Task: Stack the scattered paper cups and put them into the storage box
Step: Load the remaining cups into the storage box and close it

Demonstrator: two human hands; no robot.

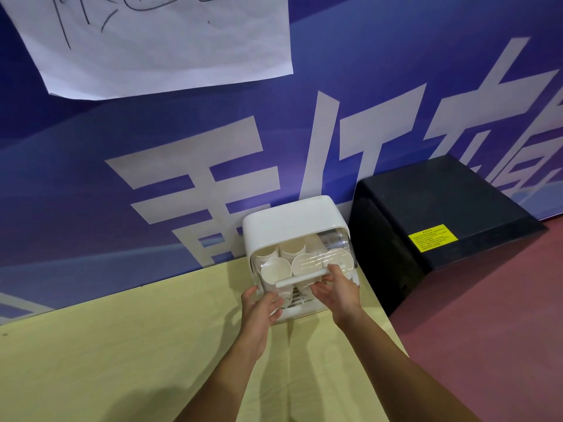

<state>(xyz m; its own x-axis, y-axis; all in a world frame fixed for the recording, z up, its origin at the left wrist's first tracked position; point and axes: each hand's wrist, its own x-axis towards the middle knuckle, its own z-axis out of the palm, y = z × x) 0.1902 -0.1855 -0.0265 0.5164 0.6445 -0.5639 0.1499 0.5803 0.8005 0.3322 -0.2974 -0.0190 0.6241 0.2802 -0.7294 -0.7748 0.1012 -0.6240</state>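
Observation:
A white storage box with a clear flip door stands at the back right corner of the table, against the wall. Several white paper cups lie stacked inside, mouths facing me, seen through the door. A white bar handle runs across the door's lower edge. My right hand has its fingers curled over the right end of that handle. My left hand rests against the box's lower left front corner, fingers spread along its side.
The yellow table ends just right of the box. A black cabinet with a yellow label stands on the red floor to the right. A blue banner wall rises behind, with a white paper sheet taped on it.

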